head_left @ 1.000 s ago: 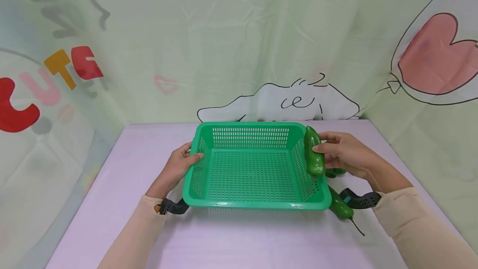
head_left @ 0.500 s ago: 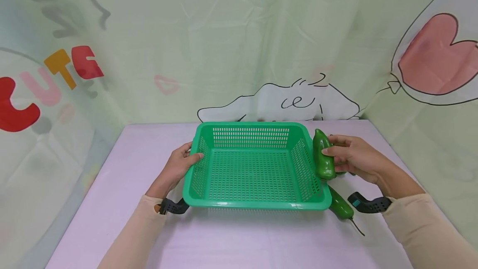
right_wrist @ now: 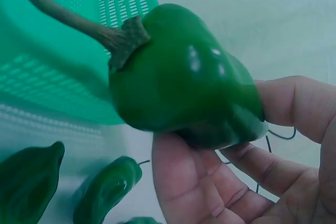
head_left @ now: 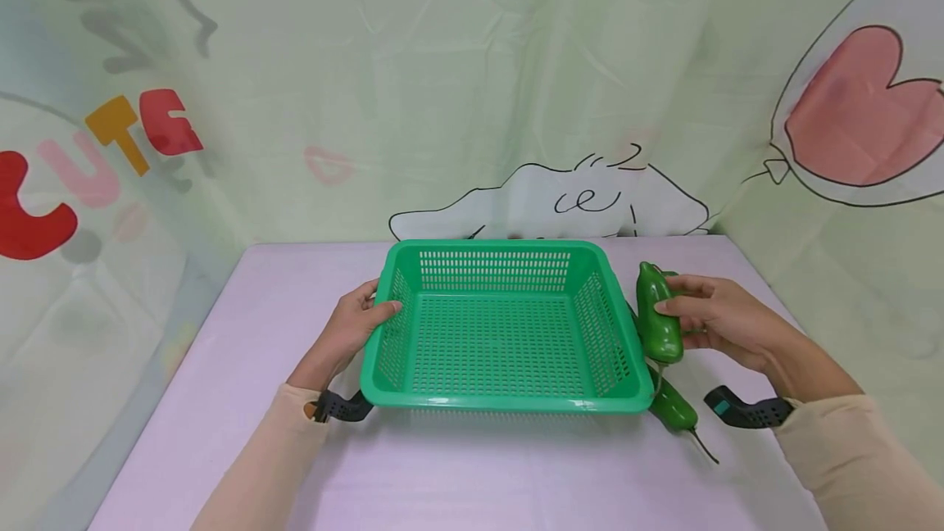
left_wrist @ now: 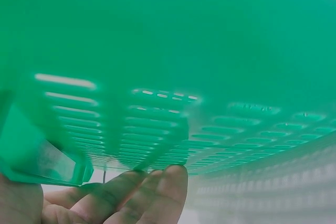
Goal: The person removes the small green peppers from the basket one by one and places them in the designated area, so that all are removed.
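Observation:
My left hand (head_left: pixel 350 330) grips the left rim of a green plastic basket (head_left: pixel 509 406), thumb over the rim and fingers outside. In the left wrist view those fingers (left_wrist: pixel 165 192) lie along the basket's slotted outer side. My right hand (head_left: pixel 719 318) pinches a glossy green pepper (head_left: pixel 659 318) between thumb and fingers, just right of the basket's right rim. Its long curved stem (right_wrist: pixel 68 17) points toward the basket in the right wrist view. Another green pepper (head_left: pixel 674 408) lies on the table below it, partly hidden by the basket's corner.
In the right wrist view, one green pepper (right_wrist: pixel 26 184) and a second pepper (right_wrist: pixel 107 190) lie beside the basket; a further green bit shows at the bottom edge. The pale table (head_left: pixel 472 474) meets a printed cloth backdrop (head_left: pixel 442 88) behind and at both sides.
My right hand has moved right and slightly nearer with the pepper, from over the basket's right rim to beside it. Left hand and basket stay in place.

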`<state>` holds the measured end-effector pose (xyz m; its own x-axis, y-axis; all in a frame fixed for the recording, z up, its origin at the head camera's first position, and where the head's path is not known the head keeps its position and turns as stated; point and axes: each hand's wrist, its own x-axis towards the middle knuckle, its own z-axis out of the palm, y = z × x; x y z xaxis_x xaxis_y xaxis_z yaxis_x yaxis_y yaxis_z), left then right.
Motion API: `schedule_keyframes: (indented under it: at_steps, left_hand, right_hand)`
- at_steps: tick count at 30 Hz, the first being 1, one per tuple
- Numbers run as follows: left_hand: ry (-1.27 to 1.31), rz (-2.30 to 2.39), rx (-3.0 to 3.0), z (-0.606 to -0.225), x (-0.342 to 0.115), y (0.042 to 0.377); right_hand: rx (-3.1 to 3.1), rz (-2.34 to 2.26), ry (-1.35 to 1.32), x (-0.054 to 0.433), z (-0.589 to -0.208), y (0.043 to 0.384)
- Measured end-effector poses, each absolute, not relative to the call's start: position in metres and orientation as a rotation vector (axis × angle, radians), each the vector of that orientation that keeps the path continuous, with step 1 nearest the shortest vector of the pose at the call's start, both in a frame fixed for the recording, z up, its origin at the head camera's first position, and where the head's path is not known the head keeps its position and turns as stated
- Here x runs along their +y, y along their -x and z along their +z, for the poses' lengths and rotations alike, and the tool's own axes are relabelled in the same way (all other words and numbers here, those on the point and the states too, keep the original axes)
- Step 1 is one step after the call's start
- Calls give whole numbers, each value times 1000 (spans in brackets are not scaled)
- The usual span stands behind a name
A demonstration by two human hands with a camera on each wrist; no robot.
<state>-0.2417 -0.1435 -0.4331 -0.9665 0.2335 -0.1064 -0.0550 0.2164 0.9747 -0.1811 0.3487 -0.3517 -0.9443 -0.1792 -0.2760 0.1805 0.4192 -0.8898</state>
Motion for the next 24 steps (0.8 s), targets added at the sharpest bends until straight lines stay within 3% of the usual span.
schedule_keyframes:
  at_steps: [24]
  left_hand:
    - [-167,1817,2263,-436,-145,243]
  right_hand:
    - [2362,-1390,-89,388,-384,166]
